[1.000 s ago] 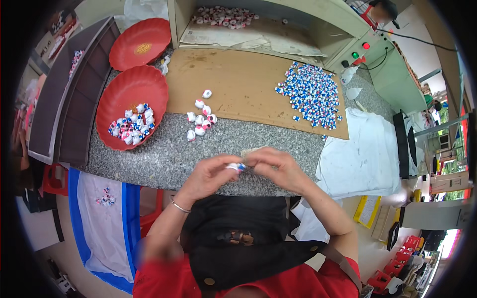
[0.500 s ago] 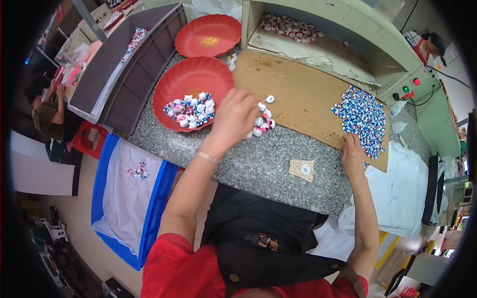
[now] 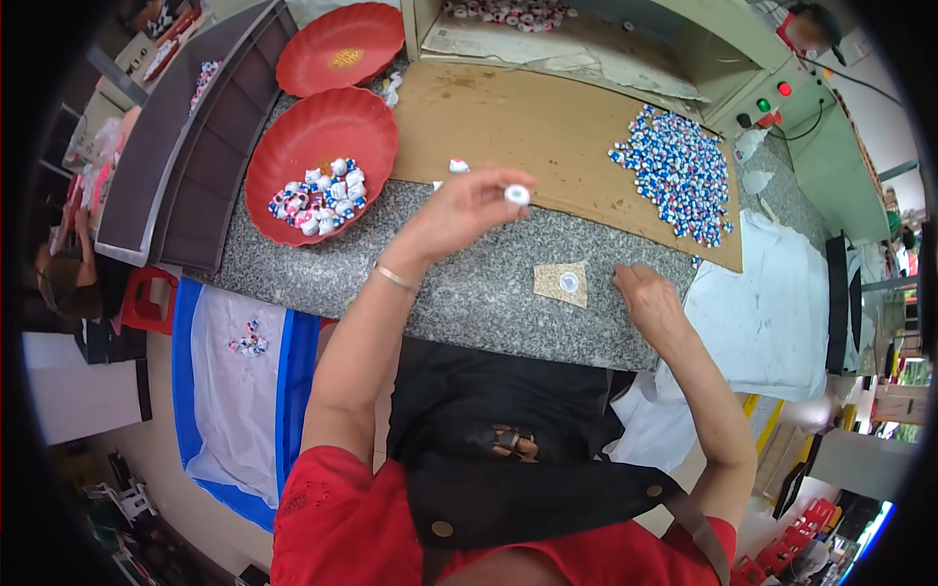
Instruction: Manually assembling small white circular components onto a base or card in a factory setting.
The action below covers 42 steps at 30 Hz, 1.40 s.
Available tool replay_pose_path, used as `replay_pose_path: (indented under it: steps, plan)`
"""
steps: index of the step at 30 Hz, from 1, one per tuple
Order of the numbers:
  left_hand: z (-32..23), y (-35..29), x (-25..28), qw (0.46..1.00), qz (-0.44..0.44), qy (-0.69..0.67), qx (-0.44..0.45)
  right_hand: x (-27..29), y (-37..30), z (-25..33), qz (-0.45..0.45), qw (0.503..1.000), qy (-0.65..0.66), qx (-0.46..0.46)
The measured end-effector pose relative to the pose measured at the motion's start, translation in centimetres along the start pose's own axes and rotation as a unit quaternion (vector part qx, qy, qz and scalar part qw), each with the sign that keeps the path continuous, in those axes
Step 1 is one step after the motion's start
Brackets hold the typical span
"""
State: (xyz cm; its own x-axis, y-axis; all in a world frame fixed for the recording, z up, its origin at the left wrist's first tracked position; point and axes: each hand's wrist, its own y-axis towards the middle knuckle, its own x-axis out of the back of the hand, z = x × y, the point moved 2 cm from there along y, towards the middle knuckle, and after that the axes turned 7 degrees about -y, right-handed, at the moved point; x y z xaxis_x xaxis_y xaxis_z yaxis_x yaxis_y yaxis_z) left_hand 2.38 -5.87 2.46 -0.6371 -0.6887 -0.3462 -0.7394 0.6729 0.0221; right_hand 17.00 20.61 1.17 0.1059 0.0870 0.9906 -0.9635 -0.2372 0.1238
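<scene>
Between the fingertips of my left hand point(image 3: 464, 213) is a small white round piece point(image 3: 517, 195) with a dark centre on the side that shows. A few more white and pink pieces point(image 3: 457, 166) lie behind that hand, mostly hidden by it. My right hand point(image 3: 649, 301) has its thumb and fingers pinched together over the granite worktop point(image 3: 469, 313); anything in the pinch is too small to make out. Between the hands lies a speckled tan pad point(image 3: 547, 277) with a pale round spot. Beyond my right hand, small blue-and-white pieces point(image 3: 679, 176) form a heap on the cardboard sheet point(image 3: 508, 117).
A red scalloped bowl point(image 3: 337, 122) with white, pink and blue pieces stands left, another red bowl point(image 3: 342, 49) behind it. Grey bins point(image 3: 195, 186) flank them. A blue-rimmed, lined crate point(image 3: 293, 381) sits below. The pale metal cabinet point(image 3: 596, 34) borders the back. White cloth point(image 3: 762, 313) drapes right.
My left hand has lifted a white piece from the small cluster and moved right with it. My right hand has come away from the blue-and-white heap toward the pad. The view has shifted.
</scene>
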Motion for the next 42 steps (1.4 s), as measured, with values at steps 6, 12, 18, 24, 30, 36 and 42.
replay_pose_path:
  steps: [6,12,18,24,30,36,42]
  plan:
    - [5.8,-9.0,-2.2,0.932,0.033,-0.355,0.06,0.5,0.3,0.3,0.075,0.996,-0.024,0.032]
    - [8.1,-11.2,-4.0,0.895,-0.083,-0.438,-0.006,0.2,0.1,-0.1,0.043,0.998,0.006,0.035]
    - [4.1,-10.9,-4.9,0.941,-0.067,-0.327,0.06,1.0,0.6,-0.4,0.001,0.999,0.033,0.006]
    - [5.3,-11.2,-4.1,0.969,-0.08,-0.234,0.003,2.3,2.1,4.2,-0.037,0.989,0.132,0.048]
    - [4.1,-10.7,-4.5,0.982,-0.074,-0.171,-0.002,2.0,3.6,5.4,0.014,0.988,0.054,0.141]
    - [4.5,-9.9,-4.6,0.988,-0.054,-0.147,-0.014,1.9,3.5,5.5,0.015,0.988,0.087,0.123]
    - [5.9,-8.6,-5.9,0.989,-0.106,0.028,-0.098,1.9,2.3,5.7,-0.038,0.987,0.149,0.05]
